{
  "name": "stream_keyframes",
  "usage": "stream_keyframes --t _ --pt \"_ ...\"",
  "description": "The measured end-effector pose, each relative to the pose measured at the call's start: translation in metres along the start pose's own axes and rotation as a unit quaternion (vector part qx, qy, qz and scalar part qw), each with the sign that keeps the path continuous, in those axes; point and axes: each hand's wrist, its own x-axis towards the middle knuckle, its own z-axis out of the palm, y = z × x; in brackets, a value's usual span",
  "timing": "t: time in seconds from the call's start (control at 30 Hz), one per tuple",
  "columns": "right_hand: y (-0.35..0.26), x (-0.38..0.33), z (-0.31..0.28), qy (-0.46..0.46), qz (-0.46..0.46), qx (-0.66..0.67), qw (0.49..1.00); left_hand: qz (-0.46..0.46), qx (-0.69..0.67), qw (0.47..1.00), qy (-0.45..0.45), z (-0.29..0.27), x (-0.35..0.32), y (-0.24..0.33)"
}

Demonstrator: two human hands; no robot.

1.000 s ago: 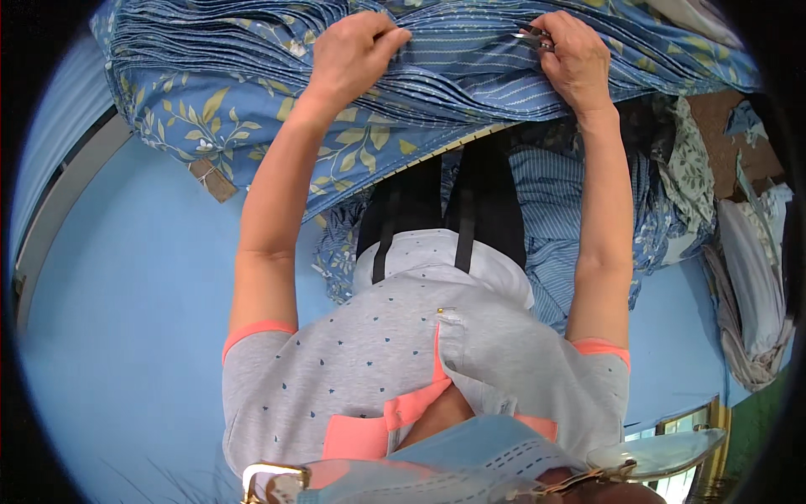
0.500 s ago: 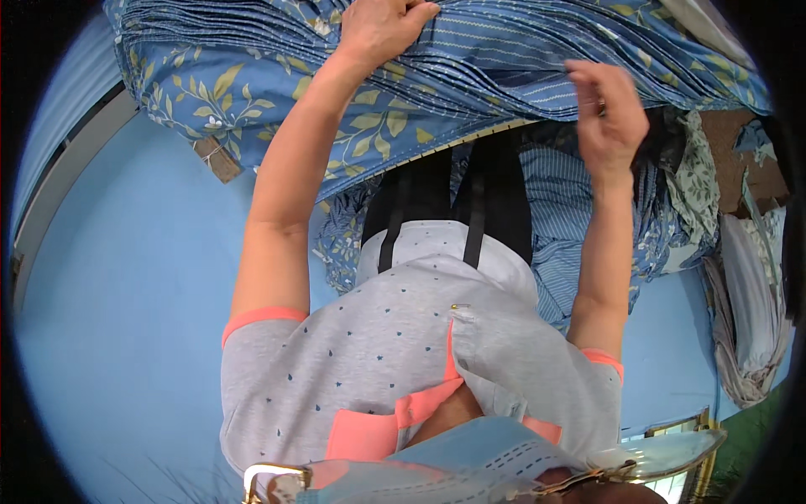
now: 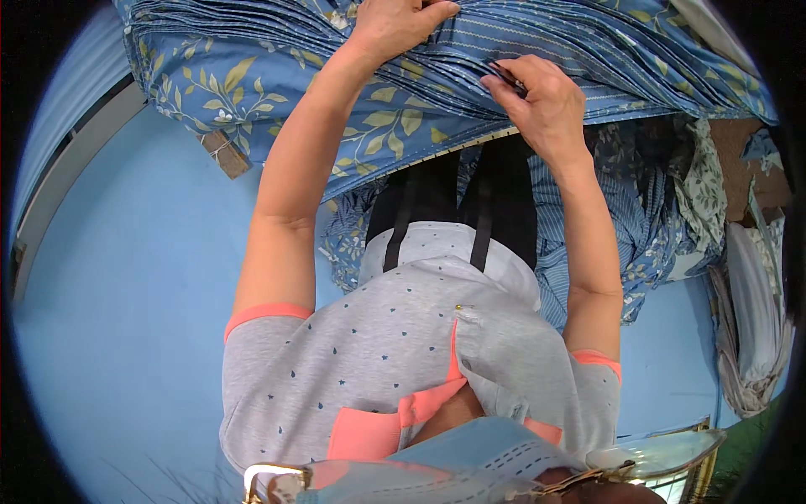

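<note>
A thick stack of blue printed fabric (image 3: pixel 378 126), with leaf sprigs and striped folds, lies across the far side in many layers. My left hand (image 3: pixel 399 27) is closed on the stack's upper folds, thumb pointing right; the frame's top edge cuts off part of its fingers. Just right of it, my right hand (image 3: pixel 541 101) is over the striped folds with its fingers bent. Between its thumb and fingers shows a small dark tool (image 3: pixel 510 77), too little seen to name. Its tip is close to the layered fabric edges.
A wooden block (image 3: pixel 225 154) tied with string pokes out under the fabric at left. More blue cloth (image 3: pixel 558 269) is heaped below the stack, beside my legs. Green-leaf cloth (image 3: pixel 701 176) and a grey cloth bundle (image 3: pixel 747 319) hang at right. The floor (image 3: pixel 151 294) is light blue.
My right hand has moved left and inward, from above the right part of the fabric to its middle folds near my left hand. The left hand keeps its place on the stack.
</note>
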Motion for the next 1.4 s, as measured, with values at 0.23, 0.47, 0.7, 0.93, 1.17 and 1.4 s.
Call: stream_keyframes --t 0.23,0.47,0.7,0.93,1.17,1.4 --pt "0.008 0.017 -0.001 0.064 -0.083 -0.053 0.993 0.013 -0.125 0.992 0.008 -0.013 -0.010 0.021" --pt "0.028 0.050 0.003 0.060 -0.120 -0.077 0.988 0.208 0.010 0.975 0.074 -0.025 -0.042 0.052" --pt "0.029 0.061 0.000 0.035 -0.127 -0.038 0.990 0.127 0.026 0.991 0.039 -0.013 -0.026 0.042" --pt "0.043 0.043 -0.028 -0.030 -0.154 -0.085 0.984 0.167 0.068 0.980 0.079 -0.001 -0.025 0.025" --pt "0.095 0.001 -0.092 0.012 -0.065 -0.118 0.991 0.137 0.016 0.987 0.077 0.001 -0.020 0.021" --pt "0.110 0.041 -0.080 0.043 -0.056 -0.122 0.990 0.125 0.016 0.989 0.084 -0.005 -0.024 -0.002"
